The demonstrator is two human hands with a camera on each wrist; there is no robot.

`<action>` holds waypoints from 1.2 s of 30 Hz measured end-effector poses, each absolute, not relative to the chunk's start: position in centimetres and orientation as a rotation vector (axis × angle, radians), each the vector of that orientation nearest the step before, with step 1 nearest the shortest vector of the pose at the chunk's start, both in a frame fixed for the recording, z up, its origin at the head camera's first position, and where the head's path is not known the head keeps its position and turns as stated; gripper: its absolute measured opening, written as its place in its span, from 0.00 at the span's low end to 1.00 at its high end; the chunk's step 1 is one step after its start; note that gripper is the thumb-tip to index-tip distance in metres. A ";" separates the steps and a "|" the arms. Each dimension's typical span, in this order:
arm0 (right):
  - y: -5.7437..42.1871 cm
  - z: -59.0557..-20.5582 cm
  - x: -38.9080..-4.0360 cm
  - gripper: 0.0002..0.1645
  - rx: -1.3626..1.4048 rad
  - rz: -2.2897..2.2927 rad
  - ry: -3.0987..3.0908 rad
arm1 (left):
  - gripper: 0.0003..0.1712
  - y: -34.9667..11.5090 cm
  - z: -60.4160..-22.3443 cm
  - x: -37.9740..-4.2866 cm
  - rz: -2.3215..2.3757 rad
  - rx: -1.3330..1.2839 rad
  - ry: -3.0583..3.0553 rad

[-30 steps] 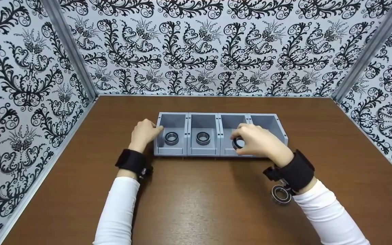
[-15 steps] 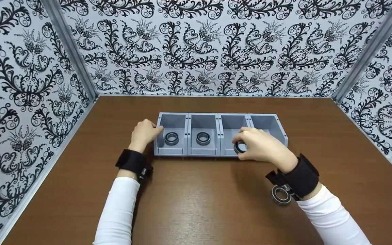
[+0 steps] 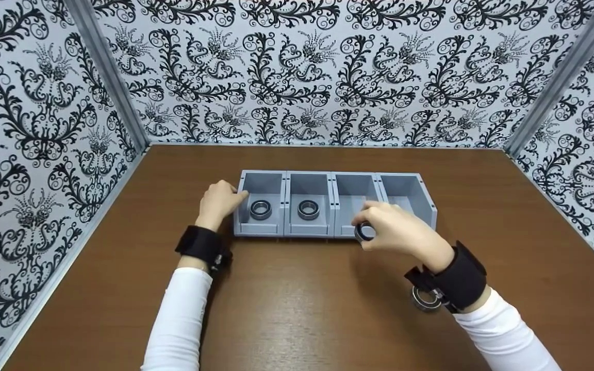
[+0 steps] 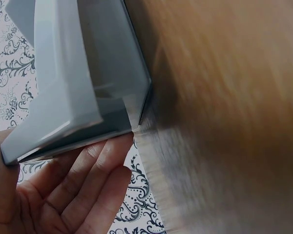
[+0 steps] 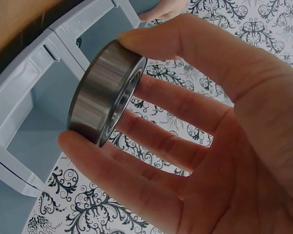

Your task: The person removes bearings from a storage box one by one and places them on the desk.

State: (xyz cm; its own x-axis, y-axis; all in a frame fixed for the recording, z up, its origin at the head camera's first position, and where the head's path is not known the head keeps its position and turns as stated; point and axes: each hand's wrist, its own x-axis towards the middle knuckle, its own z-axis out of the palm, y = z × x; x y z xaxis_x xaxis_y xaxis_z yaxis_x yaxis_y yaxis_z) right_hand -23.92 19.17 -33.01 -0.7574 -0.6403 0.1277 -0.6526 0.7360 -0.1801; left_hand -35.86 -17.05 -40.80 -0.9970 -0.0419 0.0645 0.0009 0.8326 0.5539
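Note:
My right hand (image 3: pixel 402 232) pinches a steel ball bearing (image 5: pixel 103 90) by its outer rim, between thumb and index finger. The bearing is tilted on edge, over the front lip of the third compartment in the head view. At the far left, my left hand (image 3: pixel 218 203) holds the side wall of the grey storage bin row (image 3: pixel 258 230), thumb over the wall and fingers along the outside (image 4: pixel 95 161). One bearing (image 3: pixel 261 209) lies flat in the leftmost compartment, another bearing (image 3: pixel 308 209) in the second.
A further bearing (image 3: pixel 425 300) lies on the brown table (image 3: pixel 286 304) at the front right, partly hidden by the right wrist's black strap (image 3: pixel 459 278). Patterned wall panels (image 3: pixel 307 72) enclose the table at the back and both sides.
My right hand has moved slightly toward the front with the bearing, from over the third compartment to its front lip. The left hand stays on the bin wall.

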 end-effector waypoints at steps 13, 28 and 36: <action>19.1 -33.4 -23.1 0.16 1.104 0.352 -2.842 | 0.25 -17.1 -40.8 -35.9 -0.886 0.024 -2.921; 19.2 -33.9 -22.4 0.17 1.158 0.364 -2.815 | 0.24 -17.2 -40.9 -35.9 -0.879 0.028 -2.918; 19.2 -34.2 -21.8 0.18 1.147 0.374 -2.846 | 0.24 -17.1 -40.9 -35.9 -0.879 0.019 -2.914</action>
